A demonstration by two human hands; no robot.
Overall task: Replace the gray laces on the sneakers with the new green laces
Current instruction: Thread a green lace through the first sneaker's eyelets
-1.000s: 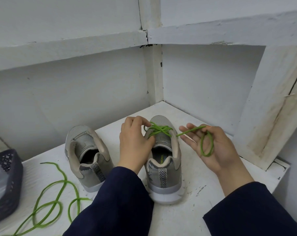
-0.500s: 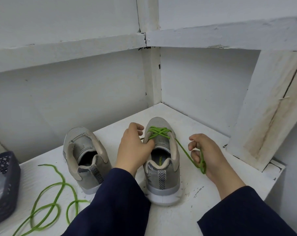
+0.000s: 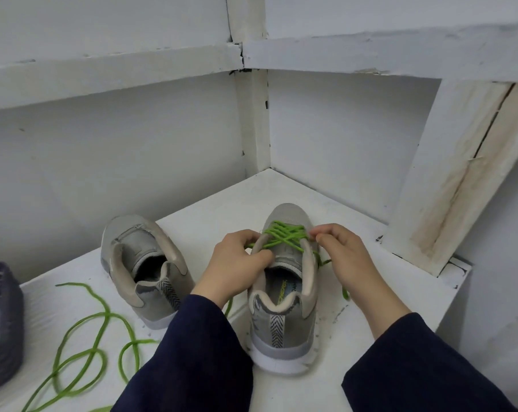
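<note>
Now threading a green lace [image 3: 284,237] into a gray sneaker [image 3: 281,322], both hands up at the lace holes.

Left hand [image 3: 237,260] curled tight around the left edge of the gray sneaker, thumb tucked over toward the middle. Right hand [image 3: 345,257] curled too, fingertips pinching the green lace by the right row of holes, loose end trailing out under the palm. Both reaching in from the bottom in dark blue sleeves [image 3: 198,352], backs of the hands facing up. Gray sneaker flat on the white shelf [image 3: 222,209], long way running near to far, heel close, toe toward the corner. Second sneaker [image 3: 141,263] just to the left, unlaced, toe pointing away too. Spare lace [image 3: 97,331] in loose loops at the lower left, near a dark basket [image 3: 2,322].
</note>
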